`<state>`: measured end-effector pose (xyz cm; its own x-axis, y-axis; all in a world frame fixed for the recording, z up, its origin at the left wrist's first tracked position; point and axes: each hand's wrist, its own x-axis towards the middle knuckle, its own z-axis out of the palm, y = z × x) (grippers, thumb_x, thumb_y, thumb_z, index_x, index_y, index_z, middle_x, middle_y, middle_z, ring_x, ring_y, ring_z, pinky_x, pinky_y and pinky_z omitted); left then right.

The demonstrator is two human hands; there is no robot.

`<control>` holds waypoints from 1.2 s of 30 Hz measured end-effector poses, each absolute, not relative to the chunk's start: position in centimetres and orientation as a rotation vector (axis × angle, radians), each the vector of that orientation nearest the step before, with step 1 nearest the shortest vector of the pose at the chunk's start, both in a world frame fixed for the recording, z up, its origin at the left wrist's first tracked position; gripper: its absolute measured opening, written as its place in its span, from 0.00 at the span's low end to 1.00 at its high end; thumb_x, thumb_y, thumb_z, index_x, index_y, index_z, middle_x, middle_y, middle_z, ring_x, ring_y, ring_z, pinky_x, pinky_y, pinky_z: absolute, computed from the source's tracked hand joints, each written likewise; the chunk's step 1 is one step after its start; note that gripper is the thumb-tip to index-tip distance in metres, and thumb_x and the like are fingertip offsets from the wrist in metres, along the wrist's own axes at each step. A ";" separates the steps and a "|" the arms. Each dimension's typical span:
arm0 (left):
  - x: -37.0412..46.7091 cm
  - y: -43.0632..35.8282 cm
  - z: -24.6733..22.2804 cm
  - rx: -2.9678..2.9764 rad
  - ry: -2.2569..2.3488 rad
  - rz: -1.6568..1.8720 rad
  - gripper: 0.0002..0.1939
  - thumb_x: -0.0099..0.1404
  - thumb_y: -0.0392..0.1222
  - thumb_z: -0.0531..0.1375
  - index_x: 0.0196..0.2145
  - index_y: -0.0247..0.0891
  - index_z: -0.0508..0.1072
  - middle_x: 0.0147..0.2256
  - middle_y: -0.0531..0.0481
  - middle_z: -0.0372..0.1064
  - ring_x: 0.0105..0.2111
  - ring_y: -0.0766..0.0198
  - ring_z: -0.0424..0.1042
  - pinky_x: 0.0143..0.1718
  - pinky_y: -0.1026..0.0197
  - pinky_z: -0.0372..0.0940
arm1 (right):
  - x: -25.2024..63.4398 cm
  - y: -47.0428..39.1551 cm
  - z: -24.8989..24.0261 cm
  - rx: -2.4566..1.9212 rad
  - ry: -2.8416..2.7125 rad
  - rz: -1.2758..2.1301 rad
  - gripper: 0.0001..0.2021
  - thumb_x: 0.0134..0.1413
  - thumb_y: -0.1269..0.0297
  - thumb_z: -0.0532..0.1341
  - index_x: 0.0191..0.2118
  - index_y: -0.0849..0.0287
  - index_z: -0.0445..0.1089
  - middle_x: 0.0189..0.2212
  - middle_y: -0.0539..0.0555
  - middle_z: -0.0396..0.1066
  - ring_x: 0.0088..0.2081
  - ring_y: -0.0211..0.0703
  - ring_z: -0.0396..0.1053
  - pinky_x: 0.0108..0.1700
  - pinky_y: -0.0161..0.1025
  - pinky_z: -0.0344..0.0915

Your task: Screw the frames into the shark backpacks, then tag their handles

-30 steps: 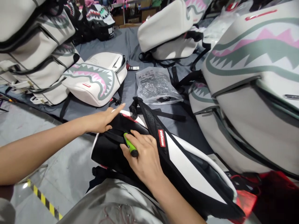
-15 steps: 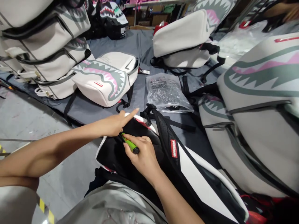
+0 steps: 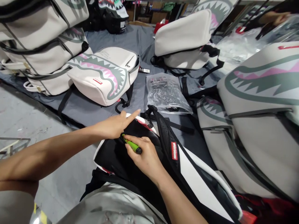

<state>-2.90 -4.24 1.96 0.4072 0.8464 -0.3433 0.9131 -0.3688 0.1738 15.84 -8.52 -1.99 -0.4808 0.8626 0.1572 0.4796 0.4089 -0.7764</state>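
a black-and-white backpack (image 3: 116, 155) leans against us at the tabletop (image 3: 140, 90), likely for steadiness, as our right hand (image 3: 147, 158) grips a green-handled tool (image 3: 134, 146) over it; our left hand (image 3: 116, 125) rests just beside, likely bracing the backpack, index finger extended, though whether its other fingers pinch we cannot tell.

- Black-and-white backpack (image 3: 201, 183), on its black strap (image 3: 167, 137): red label (image 3: 174, 151), white lettering, too blurred to read
- Clear plastic bag (image 3: 164, 95): several lines of dark print, illegible
- Pale backpack (image 3: 87, 85): small red patch (image 3: 97, 81) and faint printing (image 3: 104, 55), both unreadable
- White tag (image 3: 145, 71) just beside it: dark marks, too small
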 end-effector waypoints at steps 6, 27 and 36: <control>-2.5 -4.2 2.5 2.274 1.542 -0.332 0.52 0.63 0.31 0.55 0.70 0.51 0.21 0.51 0.40 0.59 0.34 0.63 0.70 0.32 0.64 0.62 | 15.7 -8.5 -2.2 -1.160 -2.095 0.912 0.14 0.56 0.70 0.63 0.47 0.52 0.78 0.38 0.51 0.81 0.35 0.43 0.77 0.44 0.42 0.69; -2.4 -4.1 2.1 2.307 1.595 -0.395 0.53 0.63 0.32 0.57 0.69 0.52 0.21 0.50 0.41 0.60 0.35 0.63 0.72 0.30 0.65 0.60 | 15.8 -8.3 -2.1 -1.137 -2.114 0.958 0.15 0.56 0.70 0.62 0.49 0.51 0.77 0.43 0.52 0.81 0.40 0.45 0.78 0.47 0.45 0.71; -2.3 -4.1 2.5 2.277 1.596 -0.406 0.53 0.64 0.31 0.56 0.70 0.51 0.21 0.53 0.38 0.59 0.38 0.59 0.73 0.33 0.63 0.63 | 16.1 -8.0 -1.8 -1.138 -2.123 1.085 0.16 0.56 0.70 0.62 0.49 0.52 0.77 0.45 0.52 0.80 0.43 0.47 0.78 0.50 0.47 0.72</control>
